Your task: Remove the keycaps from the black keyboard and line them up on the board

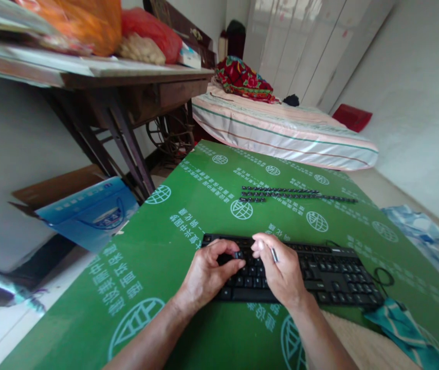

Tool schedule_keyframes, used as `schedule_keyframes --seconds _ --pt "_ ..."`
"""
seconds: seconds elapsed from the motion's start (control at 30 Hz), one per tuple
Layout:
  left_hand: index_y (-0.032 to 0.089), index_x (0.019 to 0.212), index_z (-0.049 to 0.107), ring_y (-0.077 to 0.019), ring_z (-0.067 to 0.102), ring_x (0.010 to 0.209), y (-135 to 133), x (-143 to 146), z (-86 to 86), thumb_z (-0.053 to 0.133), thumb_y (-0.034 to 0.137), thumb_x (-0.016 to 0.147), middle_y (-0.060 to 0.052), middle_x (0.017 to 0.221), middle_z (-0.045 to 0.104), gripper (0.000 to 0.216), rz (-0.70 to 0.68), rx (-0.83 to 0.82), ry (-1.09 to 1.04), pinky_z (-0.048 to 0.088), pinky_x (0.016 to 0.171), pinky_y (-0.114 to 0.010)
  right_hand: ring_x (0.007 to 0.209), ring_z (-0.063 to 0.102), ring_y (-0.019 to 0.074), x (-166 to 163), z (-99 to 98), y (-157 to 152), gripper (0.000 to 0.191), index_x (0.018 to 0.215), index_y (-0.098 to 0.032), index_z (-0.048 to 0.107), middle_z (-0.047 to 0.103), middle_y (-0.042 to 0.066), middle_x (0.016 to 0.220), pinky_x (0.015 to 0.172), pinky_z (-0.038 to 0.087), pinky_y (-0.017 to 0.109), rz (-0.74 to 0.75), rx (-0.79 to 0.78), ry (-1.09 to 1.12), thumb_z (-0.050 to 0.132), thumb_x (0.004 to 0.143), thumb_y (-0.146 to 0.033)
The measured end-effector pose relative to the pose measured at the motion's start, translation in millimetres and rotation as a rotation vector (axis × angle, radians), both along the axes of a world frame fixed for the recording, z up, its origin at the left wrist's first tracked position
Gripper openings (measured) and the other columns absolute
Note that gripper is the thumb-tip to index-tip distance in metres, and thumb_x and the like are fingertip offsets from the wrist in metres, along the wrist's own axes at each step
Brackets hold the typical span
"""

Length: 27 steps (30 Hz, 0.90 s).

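A black keyboard (pixel 331 275) lies on a green printed board (pixel 188 216). My left hand (pixel 207 272) rests on the keyboard's left end with its fingers curled over the keys, thumb and forefinger pinched together. My right hand (pixel 281 272) hovers over the keys beside it, closed around a thin metal tool (pixel 274 254) that pokes out between the fingers. Rows of removed black keycaps (pixel 292 194) lie lined up on the board beyond the keyboard.
A wooden table (pixel 99 77) with bags on top stands at the left. A striped mattress (pixel 281 128) with a red floral bundle lies behind the board. A blue carton (pixel 88 210) sits left; the keyboard's cable (pixel 383 277) and a teal cloth (pixel 404 324) lie right.
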<state>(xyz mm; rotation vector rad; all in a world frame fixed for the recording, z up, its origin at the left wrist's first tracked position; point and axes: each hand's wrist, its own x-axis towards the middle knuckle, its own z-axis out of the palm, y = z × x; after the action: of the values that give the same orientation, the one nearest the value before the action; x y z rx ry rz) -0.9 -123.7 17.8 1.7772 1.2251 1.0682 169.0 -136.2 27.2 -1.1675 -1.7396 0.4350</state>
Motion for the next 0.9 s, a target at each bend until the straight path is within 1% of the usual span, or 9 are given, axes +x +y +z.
schedule_keyframes --seconds 0.13,0.23,0.33,0.43,0.57,0.73,0.83,0.9 --pt "0.015 0.077 0.064 -0.0138 0.061 0.069 -1 0 3.9 0.067 0.026 0.07 0.0 0.071 0.066 0.013 -0.047 -0.061 -0.098 0.05 0.066 -0.024 0.08 0.064 0.0157 -1 1.7 0 0.025 0.103 -0.019 0.062 0.068 0.006 0.09 0.073 0.051 0.026 0.16 -0.031 -0.057 0.047 0.084 -0.014" --pt "0.015 0.077 0.064 -0.0125 0.061 0.067 -1 0 4.3 0.069 0.024 0.069 0.001 0.07 0.065 0.013 -0.057 -0.084 -0.186 0.05 0.065 -0.022 0.077 0.064 0.0142 -2 2.1 0 0.03 0.105 -0.019 0.064 0.069 0.005 0.092 0.073 0.052 0.024 0.226 -0.051 -0.05 0.05 0.079 -0.01" --pt "0.016 0.077 0.063 -0.0114 0.06 0.065 -1 0 4.5 0.07 0.021 0.067 0.002 0.068 0.065 0.013 -0.065 -0.097 -0.252 0.05 0.064 -0.021 0.073 0.064 0.0124 -2 -0.2 0 0.033 0.105 -0.02 0.064 0.069 0.003 0.087 0.071 0.051 0.021 0.262 -0.069 -0.048 0.052 0.077 -0.007" --pt "0.016 0.077 0.063 -0.0108 0.06 0.066 -1 -1 4.9 0.071 0.019 0.067 0.003 0.07 0.065 0.014 -0.088 -0.124 -0.281 0.05 0.064 -0.02 0.07 0.064 0.0121 -1 -3.6 1 0.032 0.105 -0.02 0.064 0.07 0.003 0.085 0.069 0.051 0.021 0.267 -0.081 -0.029 0.055 0.077 -0.01" --pt "0.016 0.077 0.061 -0.0109 0.06 0.068 -2 -4 4.9 0.071 0.019 0.067 0.002 0.07 0.065 0.014 -0.122 -0.141 -0.261 0.049 0.066 -0.02 0.069 0.063 0.0116 0 -3.2 3 0.025 0.101 -0.02 0.066 0.07 0.003 0.084 0.067 0.05 0.02 0.302 -0.083 0.004 0.056 0.079 -0.014" --pt "0.016 0.081 0.06 -0.0131 0.062 0.069 -1 -5 8.7 0.07 0.023 0.069 0.0 0.073 0.067 0.018 -0.13 -0.137 -0.189 0.05 0.066 -0.022 0.06 0.059 0.0095 -3 5.5 2 0.018 0.091 -0.021 0.067 0.067 -0.002 0.072 0.058 0.045 0.017 0.309 -0.19 -0.006 0.056 0.079 -0.014" --pt "0.017 0.089 0.058 -0.0154 0.065 0.073 -2 -6 11.7 0.069 0.026 0.07 -0.001 0.076 0.07 0.024 -0.128 -0.109 -0.148 0.051 0.071 -0.026 0.054 0.052 0.008 2 11.7 4 0.013 0.086 -0.02 0.067 0.061 -0.003 0.064 0.052 0.041 0.017 0.273 -0.252 -0.033 0.057 0.079 -0.017" --pt "0.017 0.093 0.058 -0.0168 0.066 0.075 -3 -7 12.0 0.067 0.027 0.071 -0.001 0.076 0.071 0.025 -0.1 -0.065 -0.099 0.051 0.075 -0.028 0.053 0.05 0.0081 11 14.9 13 0.012 0.084 -0.019 0.067 0.058 -0.004 0.061 0.051 0.039 0.017 0.21 -0.281 -0.049 0.057 0.078 -0.019"
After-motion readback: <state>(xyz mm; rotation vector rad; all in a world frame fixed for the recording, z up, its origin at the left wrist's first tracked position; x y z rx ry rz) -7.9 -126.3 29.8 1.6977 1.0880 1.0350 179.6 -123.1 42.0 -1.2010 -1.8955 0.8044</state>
